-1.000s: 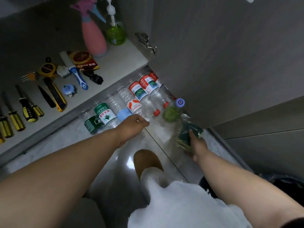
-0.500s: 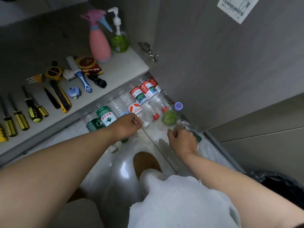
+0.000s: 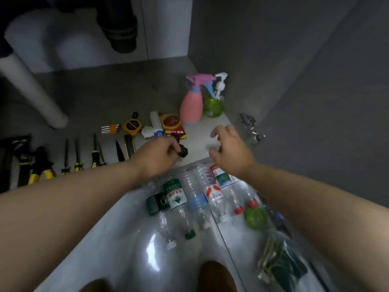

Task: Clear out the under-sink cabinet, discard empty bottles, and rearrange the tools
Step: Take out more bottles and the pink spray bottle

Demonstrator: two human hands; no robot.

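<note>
Several empty plastic bottles (image 3: 195, 197) lie side by side on the floor in front of the open cabinet. On the cabinet floor (image 3: 195, 142) a row of tools runs left: screwdrivers (image 3: 94, 152), pliers (image 3: 40, 165), a yellow tape measure (image 3: 132, 125). My left hand (image 3: 157, 154) reaches into the cabinet and closes on a small black object (image 3: 182, 151). Over the cabinet's front right corner my right hand (image 3: 229, 148) hovers with fingers spread and holds nothing. A pink spray bottle (image 3: 192, 106) and a green pump bottle (image 3: 213, 104) stand at the back right.
A red packet (image 3: 173, 125) and a white tube (image 3: 155, 123) lie beside the tape measure. A white pipe (image 3: 27, 87) slants down at the left and a dark drain pipe (image 3: 120, 24) hangs above. The open cabinet door (image 3: 305, 102) stands at right. A clear bag with green contents (image 3: 280, 264) lies on the floor.
Both hands have left the bottles on the floor and moved up into the cabinet. The left hand has closed on the small black object. The right hand let go of the bag.
</note>
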